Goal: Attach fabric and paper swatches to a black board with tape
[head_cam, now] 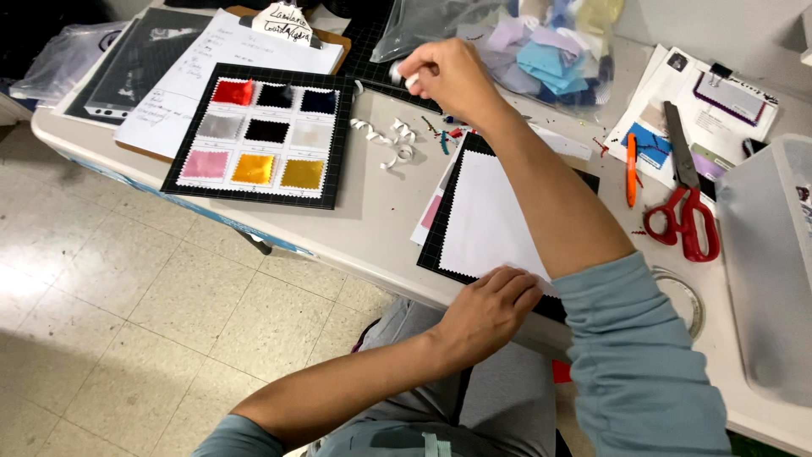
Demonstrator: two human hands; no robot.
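Head view: white card between both hands, left hand touching.

- Clear plastic bag at the far edge of the table, bulging with fabric scraps in lilac, blue and pale yellow.
- White card label with wavy edges, clipped atop the clipboard beyond the swatch board (handwritten in black).
- Second clear bag at the far left corner, flat, contents unclear.
- Small card with purple border under a black binder clip, far right.
- Frosted plastic bin at the right edge.
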